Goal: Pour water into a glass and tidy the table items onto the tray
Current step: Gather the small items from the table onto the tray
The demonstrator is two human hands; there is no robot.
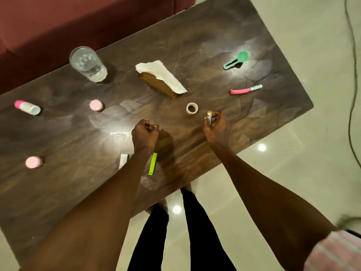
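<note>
Dark wood-grain table (224, 42) is filling the view, angled over a pale tiled floor with a maroon sofa behind. 1 glass (88, 64), already holding water, is standing near the far left edge, well apart from both hands. No tray is showing anywhere. Right hand (214, 127) is pinching a small yellow-capped tube (209, 117) upright, just beside the tape roll (192, 108). Left hand (145, 133) is curling into a fist over the table; whether it is holding anything I cannot tell. Tidying seems to be the step in hand: keeping a firm pinch on the tube and gathering the nearby green strip (153, 163) next looks sensible.
</note>
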